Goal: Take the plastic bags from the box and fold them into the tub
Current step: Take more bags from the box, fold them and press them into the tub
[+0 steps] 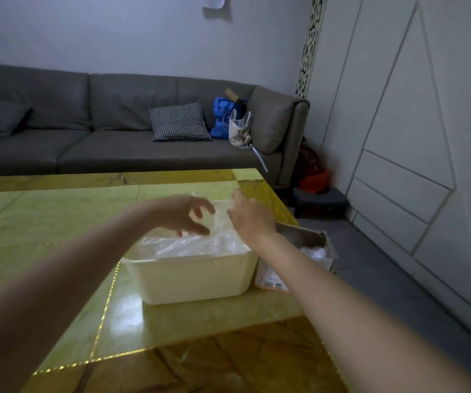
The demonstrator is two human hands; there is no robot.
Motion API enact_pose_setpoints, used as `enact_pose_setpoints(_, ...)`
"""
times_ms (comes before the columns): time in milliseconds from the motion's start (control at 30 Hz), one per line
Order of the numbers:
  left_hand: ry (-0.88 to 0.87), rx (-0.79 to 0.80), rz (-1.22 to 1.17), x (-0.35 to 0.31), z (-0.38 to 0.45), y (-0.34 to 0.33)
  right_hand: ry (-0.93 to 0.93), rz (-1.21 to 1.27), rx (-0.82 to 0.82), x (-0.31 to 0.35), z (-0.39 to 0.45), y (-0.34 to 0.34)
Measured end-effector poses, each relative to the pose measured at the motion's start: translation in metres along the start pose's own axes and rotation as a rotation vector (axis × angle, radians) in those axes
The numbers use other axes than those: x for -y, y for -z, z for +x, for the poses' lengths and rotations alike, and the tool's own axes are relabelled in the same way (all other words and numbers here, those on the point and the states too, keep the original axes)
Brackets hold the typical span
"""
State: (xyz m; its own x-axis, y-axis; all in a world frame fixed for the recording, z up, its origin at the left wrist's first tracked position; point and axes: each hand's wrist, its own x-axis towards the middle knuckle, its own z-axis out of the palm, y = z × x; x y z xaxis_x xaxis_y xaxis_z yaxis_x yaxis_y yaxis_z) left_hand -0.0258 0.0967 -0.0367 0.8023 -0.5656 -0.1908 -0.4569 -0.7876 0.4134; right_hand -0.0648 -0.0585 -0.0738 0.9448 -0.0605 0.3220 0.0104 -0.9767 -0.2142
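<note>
A cream plastic tub [194, 276] stands on the table, with clear plastic bags [200, 243] piled inside up to its rim. A clear bag [219, 209] is held up above the tub's far side. My right hand [250, 217] pinches its right edge. My left hand [184, 212] hovers at its left edge with fingers spread and curled; I cannot tell if it touches the plastic. To the right of the tub, at the table's edge, sits an open cardboard box [311, 241] with white bags [316, 252] inside.
The yellow-green glossy table [58, 222] ends just right of the box, with dark floor beyond. A grey sofa [87, 137] with a checked cushion and bags runs behind. White panelled cabinets line the right wall.
</note>
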Motion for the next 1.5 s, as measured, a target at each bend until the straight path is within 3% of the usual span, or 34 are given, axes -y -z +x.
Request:
enact_pose_setpoints(67,0.069,0.145,0.018,0.0,0.006,-0.017,0.033,-0.129,0.022,0.004,0.001,0.007)
enact_pose_setpoints(133,0.104,0.173,0.009,0.005,0.01,-0.027,0.119,-0.208,-0.042,0.005,0.004,0.017)
enact_pose_setpoints(200,0.114,0.181,0.0,0.011,0.015,-0.032,0.232,-0.192,0.004,0.008,0.006,0.025)
enact_pose_setpoints(300,0.127,0.165,0.008,0.014,0.016,-0.035,0.174,-0.054,0.454,0.014,0.005,0.021)
enact_pose_setpoints(367,0.151,0.157,0.058,0.015,0.016,-0.037,0.106,-0.164,0.732,0.015,0.006,0.009)
enact_pose_setpoints(433,0.19,0.162,0.069,0.017,0.013,-0.036,0.077,-0.225,0.822,0.014,0.007,-0.002)
enact_pose_setpoints(500,0.222,0.133,0.022,0.02,0.009,-0.032,0.086,-0.199,0.778,0.014,0.007,-0.005)
enact_pose_setpoints(567,0.187,0.002,0.032,0.019,0.006,-0.024,0.103,-0.12,0.639,0.014,0.007,0.003)
enact_pose_setpoints(667,0.029,-0.277,0.115,0.003,0.008,-0.017,0.088,0.008,0.394,0.002,0.009,0.03)
enact_pose_setpoints(767,-0.136,-0.386,0.108,-0.03,0.014,-0.02,0.016,-0.04,0.211,-0.02,0.007,0.06)
enact_pose_setpoints(900,-0.347,-0.325,0.146,-0.069,0.021,-0.036,-0.164,-0.045,0.379,-0.054,-0.013,0.074)
enact_pose_setpoints(1000,-0.39,-0.229,0.334,-0.087,0.022,-0.048,-0.276,0.067,0.487,-0.073,-0.026,0.059)
enact_pose_setpoints(1200,-0.328,-0.112,0.624,-0.1,0.025,-0.063,-0.247,0.095,0.39,-0.08,-0.034,0.032)
enact_pose_setpoints(1400,-0.303,-0.075,0.653,-0.106,0.032,-0.067,-0.29,0.307,0.457,-0.101,-0.031,0.04)
enact_pose_setpoints(1500,-0.306,-0.093,0.653,-0.106,0.033,-0.069,-0.377,0.5,0.402,-0.107,-0.031,0.043)
